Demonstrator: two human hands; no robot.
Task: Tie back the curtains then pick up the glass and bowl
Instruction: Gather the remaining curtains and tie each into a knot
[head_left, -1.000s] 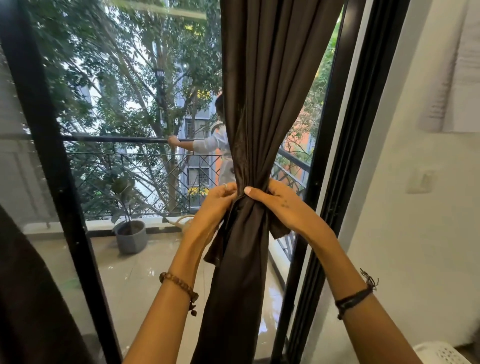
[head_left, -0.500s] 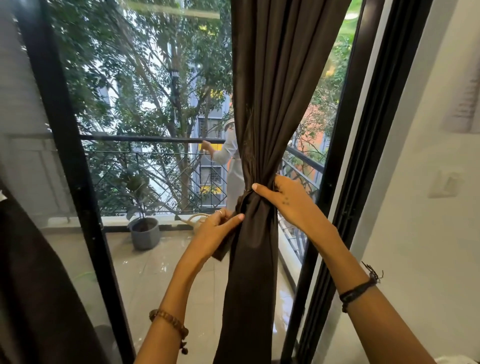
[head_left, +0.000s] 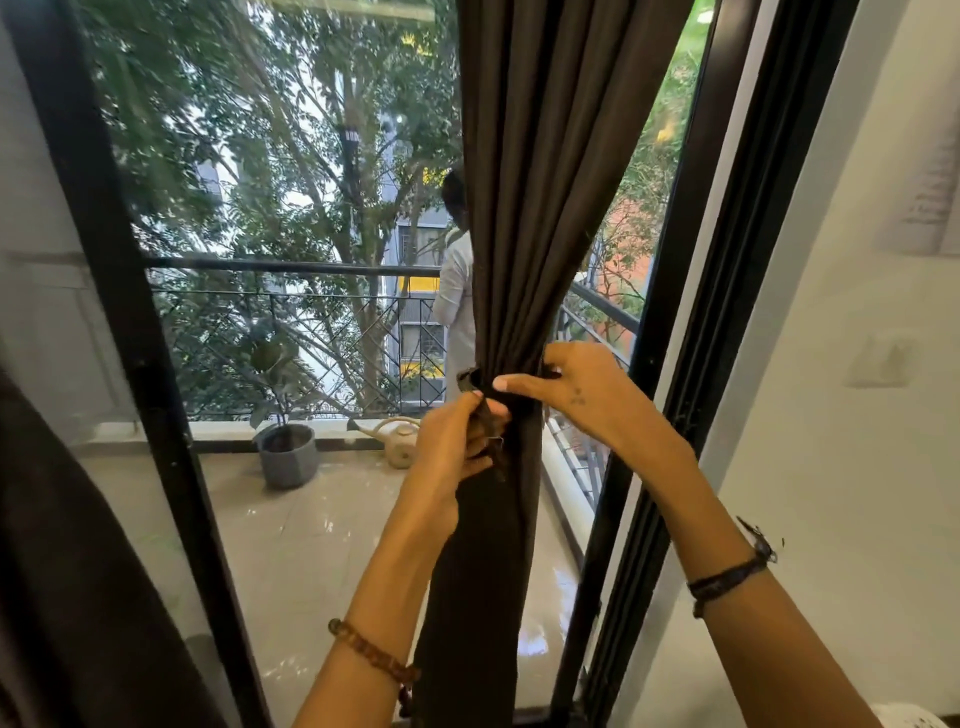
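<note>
Both hands at the gathered waist of the dark brown curtain, working the tie-back.

Curtain hangs in front of the glass balcony door, w/ black frame just to its right; it's bunched narrow at mid-height & falls straight below. Beyond the glass: balcony railing, a person in white partly hidden behind the curtain, grey planter, beige watering can on the tiled floor. Right hand wraps round the bunch from the right side, thumb laid across the front, grip curled on the fabric. Left hand sits just below-left, fingers pinching the loose end of the tie-back strip, same dark cloth. Hands nearly touching. Glass & bowl not in view. Beaded bracelet on left wrist, dark cord band on right.
</note>
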